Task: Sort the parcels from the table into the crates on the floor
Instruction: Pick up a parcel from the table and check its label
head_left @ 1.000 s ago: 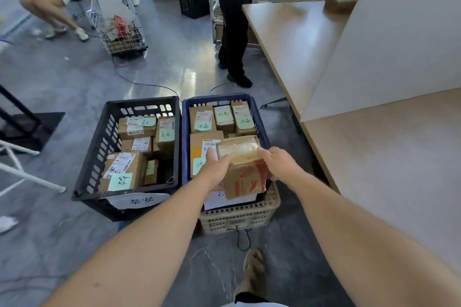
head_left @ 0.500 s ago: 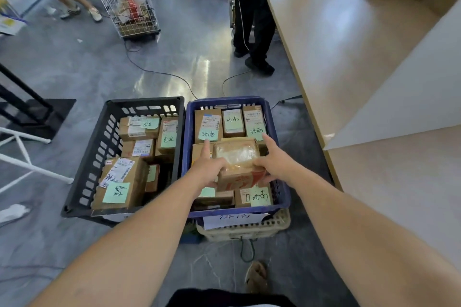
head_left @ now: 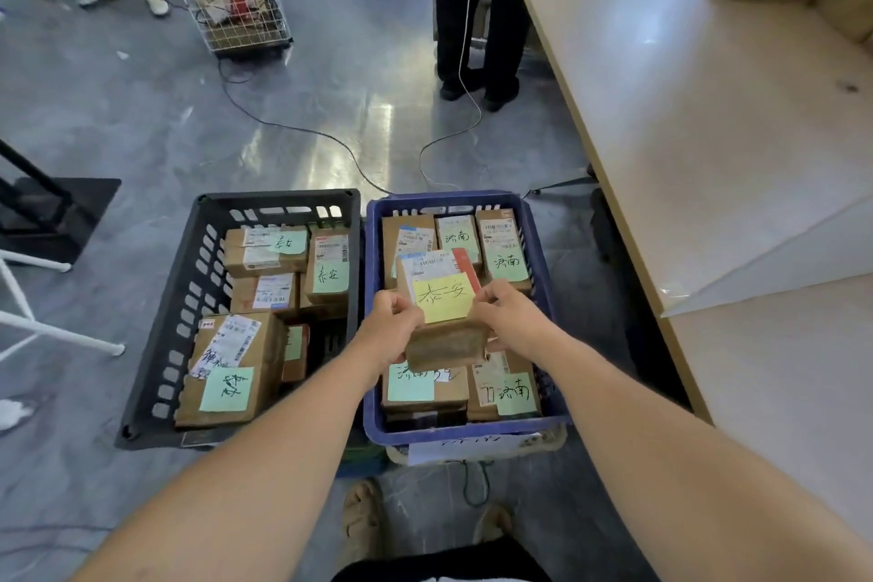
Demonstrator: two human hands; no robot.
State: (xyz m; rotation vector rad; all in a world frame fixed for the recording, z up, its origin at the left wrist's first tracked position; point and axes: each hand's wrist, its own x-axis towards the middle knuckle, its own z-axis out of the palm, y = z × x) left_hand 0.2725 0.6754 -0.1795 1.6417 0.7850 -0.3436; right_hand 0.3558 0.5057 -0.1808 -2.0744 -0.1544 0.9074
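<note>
**Position.** The parcel (head_left: 446, 345) is being held in the air over the middle of the blue crate (head_left: 444, 199). It is being tilted so that its labelled face is turned upward.

**Hands.** Both hands are grasping the parcel. The left hand (head_left: 389, 328) is curled round its left end and the right hand (head_left: 508, 319) round its right end, with the fingertips pinching near the upper edge.

**Step in hand, as judged.** The label is being checked before placement. The writing on the yellow note (head_left: 441, 303) appears to match the green notes (head_left: 330, 276) in the black crate (head_left: 278, 199), not the notes in the blue crate.

**How the step is being best done.**
- The parcel is being better carried left, across the two walls where the crates stand side by side on the floor.
- Both hands are being kept on it until it is over the black crate.
- A dark gap (head_left: 330, 345) toward that crate's near right corner is being judged the likeliest free space.
- The parcel is being lowered flat, note uppermost, so the label can be read afterwards.

**Risk.** The note looks only lightly stuck, so fingertips dragging across it are being avoided.
</note>
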